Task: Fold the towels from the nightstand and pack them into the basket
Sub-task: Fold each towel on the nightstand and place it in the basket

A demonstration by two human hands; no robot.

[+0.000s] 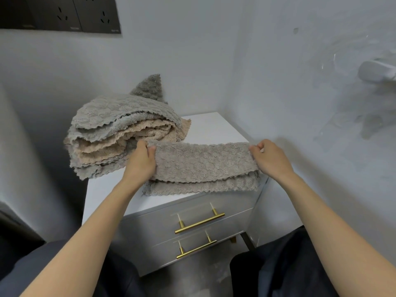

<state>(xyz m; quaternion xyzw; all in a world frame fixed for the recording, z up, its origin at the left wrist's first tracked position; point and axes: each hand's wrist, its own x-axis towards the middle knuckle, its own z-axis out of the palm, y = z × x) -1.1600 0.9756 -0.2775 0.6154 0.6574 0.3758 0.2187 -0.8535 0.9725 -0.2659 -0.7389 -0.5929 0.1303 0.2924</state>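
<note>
A grey-brown towel (pixel 203 166) lies folded lengthwise near the front edge of the white nightstand (pixel 214 127). My left hand (pixel 142 159) pinches its far left corner, thumb on top. The far right corner is pinched by my right hand (pixel 271 158). The upper layer is lifted slightly over the lower one. Behind my left hand sits a loose pile of grey and beige towels (pixel 120 133), one corner sticking up against the wall. No basket is in view.
The nightstand stands in a corner between two pale walls and has two drawers with gold bar handles (pixel 199 224). A dark socket panel (pixel 60 13) is on the wall at upper left. My knees in dark trousers flank the drawers.
</note>
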